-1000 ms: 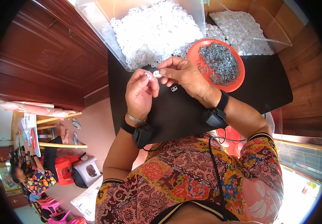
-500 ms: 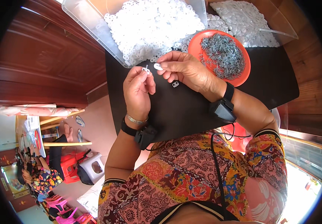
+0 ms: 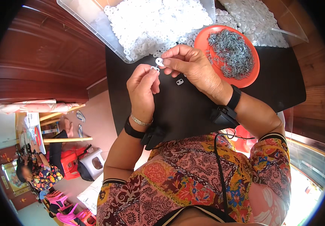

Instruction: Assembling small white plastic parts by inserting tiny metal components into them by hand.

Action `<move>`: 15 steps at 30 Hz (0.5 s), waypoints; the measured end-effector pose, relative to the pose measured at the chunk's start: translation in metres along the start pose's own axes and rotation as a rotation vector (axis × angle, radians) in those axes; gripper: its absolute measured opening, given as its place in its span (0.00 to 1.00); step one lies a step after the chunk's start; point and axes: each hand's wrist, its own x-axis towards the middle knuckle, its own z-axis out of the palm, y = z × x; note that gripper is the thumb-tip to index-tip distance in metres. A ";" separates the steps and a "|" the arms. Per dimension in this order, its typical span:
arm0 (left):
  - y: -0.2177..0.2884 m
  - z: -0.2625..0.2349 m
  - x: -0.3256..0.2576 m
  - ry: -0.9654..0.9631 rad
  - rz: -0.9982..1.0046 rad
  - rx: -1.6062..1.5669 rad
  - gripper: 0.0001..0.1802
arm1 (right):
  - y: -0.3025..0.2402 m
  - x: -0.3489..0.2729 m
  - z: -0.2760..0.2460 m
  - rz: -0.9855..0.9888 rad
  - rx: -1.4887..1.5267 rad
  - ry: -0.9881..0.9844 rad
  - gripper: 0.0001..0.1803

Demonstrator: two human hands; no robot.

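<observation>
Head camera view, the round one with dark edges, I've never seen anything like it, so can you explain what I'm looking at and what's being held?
There's no machine doing the work here, just a person's own two bare hands. The camera is worn on their head and looks down through a wide lens, so straight edges bend. The left hand pinches a small white piece; the right hand holds another white piece right by it. Whether those two touch is too small to tell. On the black table sit a clear bin heaped with white pieces and an orange plate of thin grey pins. A loose white piece lies near the right hand. Each wrist wears a black strap.
</observation>
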 end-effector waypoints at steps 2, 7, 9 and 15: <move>0.000 0.001 0.000 -0.003 0.005 0.033 0.08 | -0.001 0.000 0.000 -0.007 -0.025 0.003 0.08; 0.000 0.001 0.000 -0.001 -0.005 0.048 0.08 | -0.002 -0.002 0.001 -0.039 -0.091 0.003 0.08; 0.000 0.001 0.000 -0.005 -0.004 0.055 0.08 | -0.002 -0.002 0.001 -0.071 -0.075 0.015 0.07; 0.000 0.002 0.000 0.003 -0.028 0.058 0.08 | -0.005 -0.004 0.002 -0.062 -0.085 0.019 0.07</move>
